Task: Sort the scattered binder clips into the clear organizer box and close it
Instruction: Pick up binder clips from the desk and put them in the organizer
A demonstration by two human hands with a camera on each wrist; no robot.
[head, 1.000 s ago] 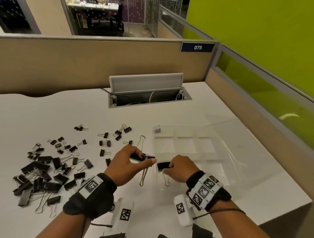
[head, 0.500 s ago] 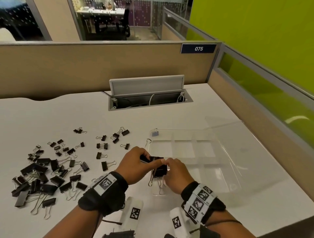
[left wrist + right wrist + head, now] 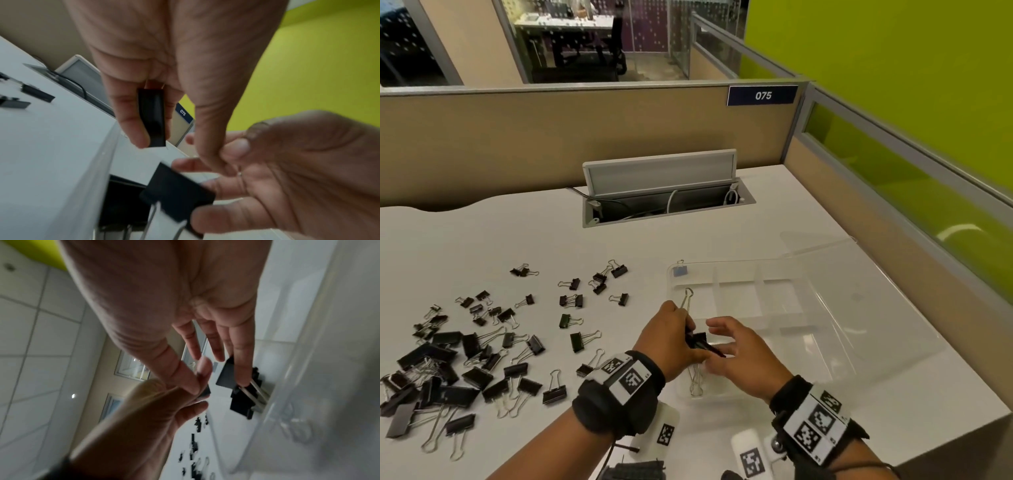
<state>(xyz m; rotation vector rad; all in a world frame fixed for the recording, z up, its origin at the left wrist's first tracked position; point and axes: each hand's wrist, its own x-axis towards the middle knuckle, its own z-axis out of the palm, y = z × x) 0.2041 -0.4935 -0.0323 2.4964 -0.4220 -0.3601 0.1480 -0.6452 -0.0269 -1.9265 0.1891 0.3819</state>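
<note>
Black binder clip (image 3: 697, 341) with silver wire handles, pinched in the left hand (image 3: 669, 339); a second black binder clip (image 3: 226, 374) against the right hand's fingers (image 3: 242, 360). Below that grip, more black clips (image 3: 244, 395) with silver handles in the clear, colourless organizer box (image 3: 808, 308); blue tab (image 3: 680, 271) at its far-left corner. Left of the grip, scattered black clips (image 3: 469, 359) on the white desk (image 3: 482, 246). Wristbands (image 3: 626, 380) black, carrying white tags with black square-code patterns. Far from the grip: tan partition (image 3: 551, 137), navy plate (image 3: 762, 95) with white "075", lime-green wall (image 3: 893, 68).
</note>
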